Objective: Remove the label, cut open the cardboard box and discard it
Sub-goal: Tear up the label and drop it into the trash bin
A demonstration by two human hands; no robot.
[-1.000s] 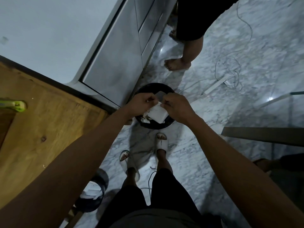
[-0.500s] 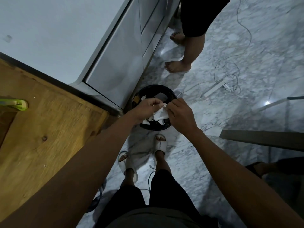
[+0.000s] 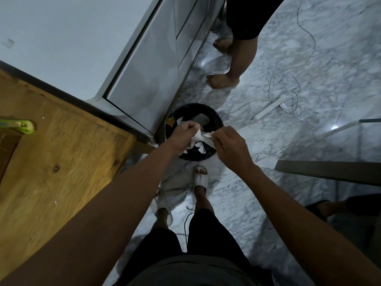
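shorts (image 3: 208, 242): dark, right at the bottom of the view, that's the person wearing the camera looking straight down

slides (image 3: 201, 179): white ones on both feet, standing on the marble floor (image 3: 309, 129) just short of the bin

table (image 3: 61, 162): wooden, off to the left, with a lime green cutter (image 3: 19, 126) lying at its far left edge, well apart from the hands

left hand (image 3: 183, 137): closed into a fist over the bin, pinching one end of the label

right hand (image 3: 231, 149): also closed, thumb and fingers pinching the other end, just beside the left hand

label (image 3: 201, 138): white crumpled paper, stretched between both hands right above the bin, looks ripped in the middle but it's a bit blurry

bin (image 3: 216, 120): round, black, on the floor against the cabinet, already has white scraps (image 3: 201, 149) and a pale flat piece in it, plus a small yellowish bit near the rim

box: can't see it anywhere in this view

cabinet (image 3: 144, 83): grey, with drawer fronts, running away from the table corner

power strip (image 3: 270, 109): white, on the floor past the bin, with white cables looping around it

other person (image 3: 235, 65): bare feet and dark shorts, standing by the cabinet at the far end
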